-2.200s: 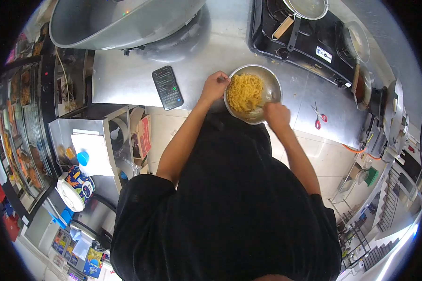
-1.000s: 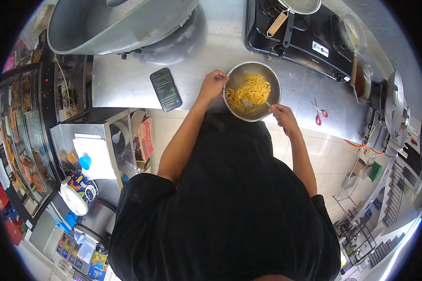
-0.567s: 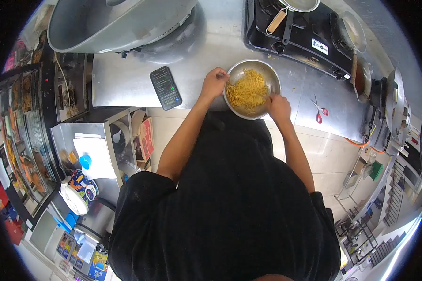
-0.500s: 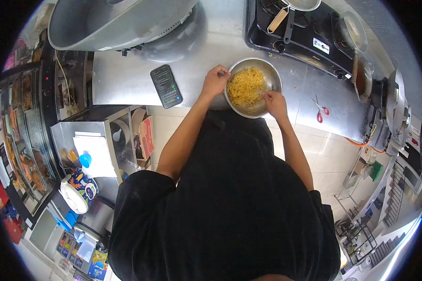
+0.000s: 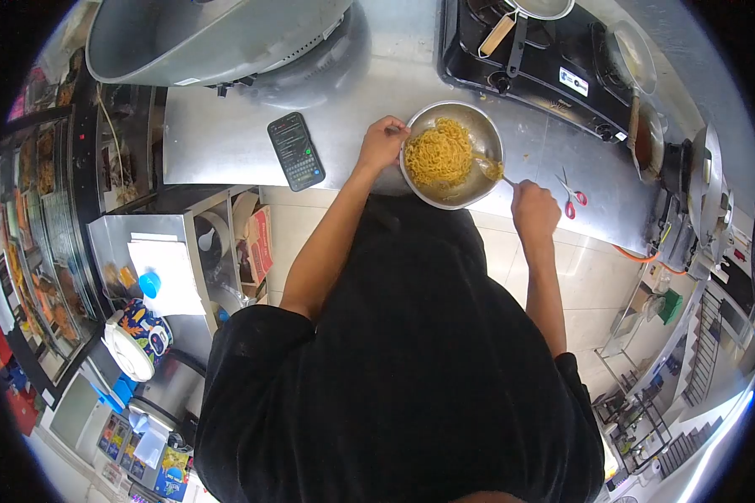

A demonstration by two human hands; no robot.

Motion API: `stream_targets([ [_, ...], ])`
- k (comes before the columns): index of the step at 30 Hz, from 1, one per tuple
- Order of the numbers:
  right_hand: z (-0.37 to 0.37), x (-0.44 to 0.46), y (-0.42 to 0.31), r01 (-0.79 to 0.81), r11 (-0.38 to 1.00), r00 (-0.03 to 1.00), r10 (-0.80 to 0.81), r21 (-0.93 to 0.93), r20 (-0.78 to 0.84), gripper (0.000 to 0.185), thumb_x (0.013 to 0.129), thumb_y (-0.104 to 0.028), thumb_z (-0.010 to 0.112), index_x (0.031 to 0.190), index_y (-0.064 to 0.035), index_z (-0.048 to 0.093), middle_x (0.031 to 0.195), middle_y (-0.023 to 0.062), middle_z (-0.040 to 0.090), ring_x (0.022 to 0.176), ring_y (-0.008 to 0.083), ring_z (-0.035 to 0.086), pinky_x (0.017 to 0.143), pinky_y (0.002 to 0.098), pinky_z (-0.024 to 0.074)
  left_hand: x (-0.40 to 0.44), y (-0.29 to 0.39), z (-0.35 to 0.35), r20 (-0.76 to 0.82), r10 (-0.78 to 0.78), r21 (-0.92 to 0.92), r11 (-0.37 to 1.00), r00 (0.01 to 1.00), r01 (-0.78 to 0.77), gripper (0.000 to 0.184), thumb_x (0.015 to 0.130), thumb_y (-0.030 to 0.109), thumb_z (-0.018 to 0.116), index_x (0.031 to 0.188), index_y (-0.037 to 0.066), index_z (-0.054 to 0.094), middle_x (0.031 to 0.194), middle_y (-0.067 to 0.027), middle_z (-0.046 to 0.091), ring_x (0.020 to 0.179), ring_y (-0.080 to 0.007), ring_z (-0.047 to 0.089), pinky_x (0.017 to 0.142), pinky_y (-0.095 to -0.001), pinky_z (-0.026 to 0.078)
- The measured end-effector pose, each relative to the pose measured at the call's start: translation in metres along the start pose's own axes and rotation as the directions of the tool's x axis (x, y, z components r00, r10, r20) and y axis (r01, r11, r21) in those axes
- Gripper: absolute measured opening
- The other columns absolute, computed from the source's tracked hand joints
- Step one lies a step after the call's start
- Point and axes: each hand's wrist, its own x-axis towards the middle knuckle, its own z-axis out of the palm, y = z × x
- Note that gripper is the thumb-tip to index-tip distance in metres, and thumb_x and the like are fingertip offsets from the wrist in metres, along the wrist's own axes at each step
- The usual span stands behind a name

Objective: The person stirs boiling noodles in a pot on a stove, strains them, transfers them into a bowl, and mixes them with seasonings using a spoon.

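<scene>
A round steel bowl stands at the counter's front edge with a mound of yellow noodles in its left part. My left hand pinches the bowl's left rim between thumb and fingers. Off the bowl's lower right side, my right hand is closed round the handle of a metal utensil. The utensil's head reaches over the right rim into the bowl, with some noodles on or against it. Whether it is a fork or a spoon cannot be made out.
A phone lies on the steel counter left of the bowl. Red-handled scissors lie to the right. Behind are a black gas stove with a pan and strainer, and a large grey vessel at back left.
My right hand has moved right and slightly down, from over the bowl to outside its rim, drawing the utensil with it. The noodles look more heaped to the left. My left hand stays at the rim.
</scene>
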Motion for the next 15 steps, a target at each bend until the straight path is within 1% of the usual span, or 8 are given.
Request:
stream_targets([
  [3, -0.012, -0.007, -0.018, 0.004, 1.000, 1.000, -0.004, 0.029, 0.009, 0.029, 0.092, -0.031, 0.055, 0.086, -0.0072, 0.070, 0.079, 0.0217, 0.068, 0.075, 0.0402, 0.067, 0.068, 0.0495, 0.0541, 0.001, -0.004, 0.002, -0.008, 0.020, 0.005, 1.000, 1.000, -0.020, 0.012, 0.089, 0.022, 0.065, 0.095, 0.011, 0.063, 0.072, -0.0009, 0.054, 0.064, -0.0103, 0.053, 0.048, -0.0277, 0.050],
  [5, 0.037, 0.010, -0.030, 0.001, 0.999, 0.995, -0.004, 0.033, 0.104, 0.028, 0.091, -0.027, 0.053, 0.085, -0.0061, 0.070, 0.083, 0.0215, 0.069, 0.079, 0.0397, 0.069, 0.069, 0.0491, 0.0547, 0.004, -0.007, 0.004, -0.007, 0.058, 0.024, 0.998, 0.998, -0.057, 0.012, 0.089, 0.021, 0.065, 0.095, 0.011, 0.063, 0.072, -0.0012, 0.054, 0.063, -0.0104, 0.052, 0.047, -0.0275, 0.051],
  [6, 0.056, 0.013, -0.040, 0.039, 0.997, 0.996, -0.045, 0.070, 0.075, 0.027, 0.090, -0.024, 0.052, 0.083, -0.0061, 0.071, 0.083, 0.0238, 0.068, 0.081, 0.0413, 0.068, 0.070, 0.0490, 0.0550, 0.006, -0.011, 0.006, -0.007, 0.079, 0.043, 0.996, 0.997, -0.079, 0.011, 0.089, 0.020, 0.065, 0.095, 0.010, 0.062, 0.072, -0.0014, 0.054, 0.063, -0.0105, 0.052, 0.047, -0.0275, 0.051],
  [8, 0.080, 0.026, -0.050, 0.085, 0.938, 0.994, -0.102, 0.335, 0.032, 0.029, 0.090, -0.026, 0.055, 0.084, -0.0046, 0.072, 0.083, 0.0231, 0.068, 0.081, 0.0404, 0.067, 0.070, 0.0450, 0.0537, 0.002, -0.014, 0.006, -0.001, 0.085, 0.051, 0.995, 0.996, -0.085, 0.011, 0.089, 0.019, 0.064, 0.094, 0.010, 0.062, 0.073, -0.0019, 0.054, 0.062, -0.0108, 0.052, 0.047, -0.0275, 0.051],
  [10, 0.108, 0.038, -0.041, 0.178, 0.756, 0.983, -0.163, 0.630, -0.082, 0.029, 0.090, -0.028, 0.057, 0.085, -0.0038, 0.072, 0.084, 0.0227, 0.068, 0.081, 0.0401, 0.066, 0.071, 0.0425, 0.0524, -0.001, -0.003, 0.004, 0.019, 0.076, 0.032, 0.997, 0.997, -0.077, 0.011, 0.089, 0.018, 0.064, 0.094, 0.009, 0.062, 0.074, -0.0024, 0.054, 0.063, -0.0111, 0.052, 0.047, -0.0276, 0.052],
  [11, 0.119, 0.041, -0.033, 0.215, 0.681, 0.975, -0.190, 0.700, -0.115, 0.029, 0.091, -0.029, 0.060, 0.086, -0.0027, 0.072, 0.077, 0.0160, 0.068, 0.072, 0.0296, 0.065, 0.067, 0.0354, 0.0482, 0.000, -0.002, 0.004, 0.020, 0.071, 0.034, 0.997, 0.997, -0.072, 0.011, 0.089, 0.019, 0.064, 0.094, 0.009, 0.062, 0.075, -0.0025, 0.055, 0.064, -0.0112, 0.053, 0.047, -0.0280, 0.052],
  [14, 0.091, 0.025, -0.019, -0.045, 0.523, 0.987, -0.108, 0.851, 0.119, 0.029, 0.093, -0.027, 0.060, 0.082, -0.0014, 0.070, 0.069, 0.0086, 0.062, 0.064, 0.0171, 0.056, 0.064, 0.0304, 0.0437, 0.003, -0.003, 0.003, 0.009, 0.047, 0.024, 0.999, 0.999, -0.047, 0.012, 0.089, 0.020, 0.064, 0.094, 0.009, 0.062, 0.076, -0.0028, 0.055, 0.067, -0.0117, 0.053, 0.050, -0.0291, 0.053],
  [15, 0.089, 0.021, -0.014, 0.044, 0.414, 0.990, -0.137, 0.909, 0.015, 0.030, 0.094, -0.026, 0.060, 0.081, -0.0003, 0.068, 0.067, 0.0024, 0.056, 0.064, 0.0103, 0.047, 0.060, 0.0280, 0.0393, 0.005, -0.002, 0.003, -0.001, 0.035, 0.018, 0.999, 0.999, -0.035, 0.013, 0.089, 0.021, 0.064, 0.094, 0.009, 0.062, 0.077, -0.0028, 0.055, 0.068, -0.0118, 0.054, 0.051, -0.0297, 0.053],
])
